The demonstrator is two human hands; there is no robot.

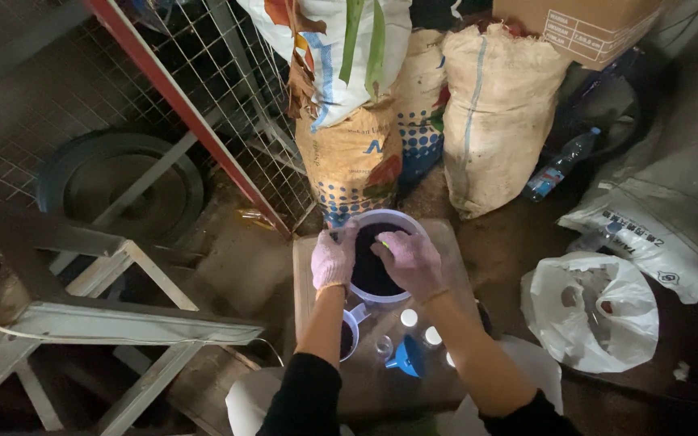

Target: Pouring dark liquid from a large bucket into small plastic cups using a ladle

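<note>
Resting on bucket, gloved hands seemingly touching contents.

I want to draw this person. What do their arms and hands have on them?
Both hands wear thin, pale pinkish gloves that end at the wrists: the left hand and the right hand. Black sleeves are pushed up to about the elbows, leaving the forearms bare. No watch or jewellery shows.

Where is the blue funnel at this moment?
In the head view, the blue funnel lies on the small table between the person's forearms, beside white-capped bottles, below the white bucket.
</note>
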